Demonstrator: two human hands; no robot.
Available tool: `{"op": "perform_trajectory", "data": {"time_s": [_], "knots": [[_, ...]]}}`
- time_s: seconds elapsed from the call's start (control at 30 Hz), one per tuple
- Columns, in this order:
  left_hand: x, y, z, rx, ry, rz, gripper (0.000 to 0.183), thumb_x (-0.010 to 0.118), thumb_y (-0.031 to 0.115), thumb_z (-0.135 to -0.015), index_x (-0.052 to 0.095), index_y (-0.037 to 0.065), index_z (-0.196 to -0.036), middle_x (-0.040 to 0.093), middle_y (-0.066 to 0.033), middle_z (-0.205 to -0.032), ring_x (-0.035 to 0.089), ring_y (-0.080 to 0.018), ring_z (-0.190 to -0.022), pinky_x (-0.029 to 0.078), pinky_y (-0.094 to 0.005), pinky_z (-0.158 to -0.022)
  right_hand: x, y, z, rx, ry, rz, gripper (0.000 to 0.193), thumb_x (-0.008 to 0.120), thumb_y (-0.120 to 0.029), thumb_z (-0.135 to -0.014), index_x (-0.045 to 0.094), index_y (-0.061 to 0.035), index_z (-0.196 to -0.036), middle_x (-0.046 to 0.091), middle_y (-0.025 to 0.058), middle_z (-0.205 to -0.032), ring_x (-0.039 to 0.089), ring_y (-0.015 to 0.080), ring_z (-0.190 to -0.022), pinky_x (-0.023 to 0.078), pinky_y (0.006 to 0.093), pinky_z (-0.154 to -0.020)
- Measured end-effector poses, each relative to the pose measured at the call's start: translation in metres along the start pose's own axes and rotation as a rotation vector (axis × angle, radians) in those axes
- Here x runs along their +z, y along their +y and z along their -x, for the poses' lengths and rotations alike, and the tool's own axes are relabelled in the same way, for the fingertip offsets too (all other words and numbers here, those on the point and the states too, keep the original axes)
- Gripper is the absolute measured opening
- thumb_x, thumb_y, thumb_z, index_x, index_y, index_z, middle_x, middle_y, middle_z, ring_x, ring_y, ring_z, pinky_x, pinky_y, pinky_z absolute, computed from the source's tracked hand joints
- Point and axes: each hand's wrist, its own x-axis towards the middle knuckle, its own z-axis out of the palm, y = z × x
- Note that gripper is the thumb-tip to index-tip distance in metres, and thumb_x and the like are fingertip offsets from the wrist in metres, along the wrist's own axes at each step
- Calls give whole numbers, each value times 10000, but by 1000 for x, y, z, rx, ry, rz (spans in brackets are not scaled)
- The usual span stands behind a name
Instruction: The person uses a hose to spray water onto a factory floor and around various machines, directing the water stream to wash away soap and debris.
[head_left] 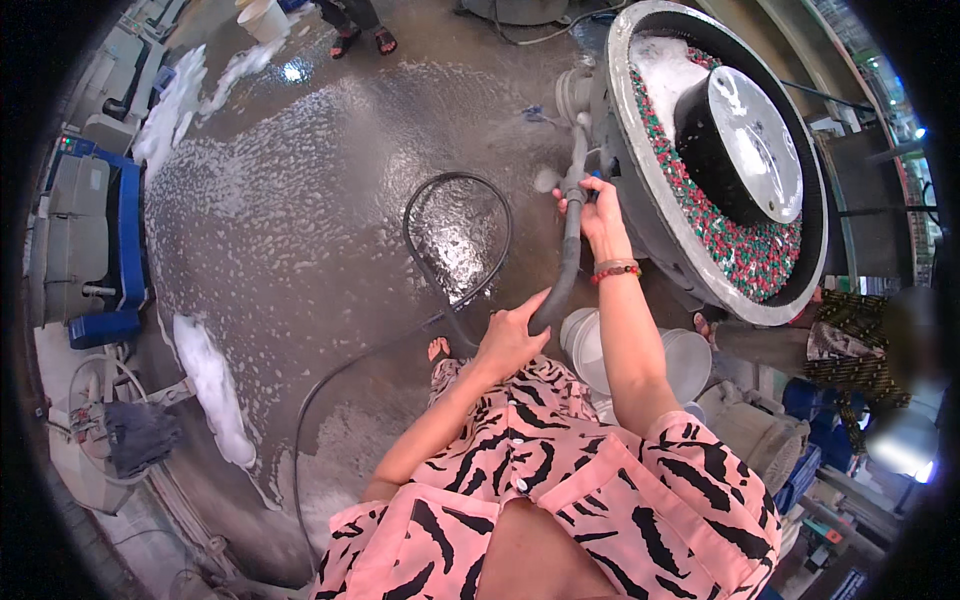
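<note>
The thick grey hose [568, 262] runs just left of the round tub [634, 150], between the person's hands. The right hand [603, 212] curls its fingers round the hose's far part; the left hand [512, 335] grips the bent near part. In the tub, red and green chips [748, 258] surround a dark cylinder [757, 145]. White buckets [688, 360] stand near, right of the left hand; a thin black hose [408, 222] loops left across the wet, foamy floor [300, 250].

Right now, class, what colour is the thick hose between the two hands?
The thick hose is grey; the head view shows it best.
</note>
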Motion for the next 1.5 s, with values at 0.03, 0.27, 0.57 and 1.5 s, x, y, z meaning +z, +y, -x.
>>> {"op": "perform_trajectory", "data": {"time_s": [0.03, 0.27, 0.57, 1.5], "knots": [[1, -3, -4, -27, -18, -14, 519, 590, 57, -706, 444, -20, -1198, 619, -200, -920, 633, -167, -739, 468, -267, -685, 3, -3, 1, -33, -6, -5, 225, 454, -88, -718, 359, -62, -920, 446, 195, -901, 527, 343, -710, 450, 399, -523], [9, -36, -30, -38, -49, -21, 532, 591, 66, -701, 447, 20, -1210, 621, -180, -931, 640, -221, -723, 472, -282, -684, -25, 0, -36, -31, 43, 43, 290, 459, -87, -710, 365, -56, -983, 451, 193, -904, 528, 346, -735, 452, 407, -541], [6, -102, -49, -291, -55, 36, 592, 551, 91, -680, 439, 180, -1255, 600, -185, -704, 591, -274, -596, 443, -366, -584, -65, 67, -103, 226, 283, -3, 330, 456, -115, -704, 359, 20, -990, 486, 261, -863, 505, 337, -710, 437, 402, -574], [-13, -141, -28, -448, -16, -37, 596, 568, 75, -664, 451, 168, -1240, 575, -191, -836, 596, -249, -727, 451, -311, -675, -103, 173, -164, 437, 222, -31, 315, 485, -102, -674, 357, 18, -936, 453, 266, -875, 483, 336, -685, 435, 427, -621]]}}
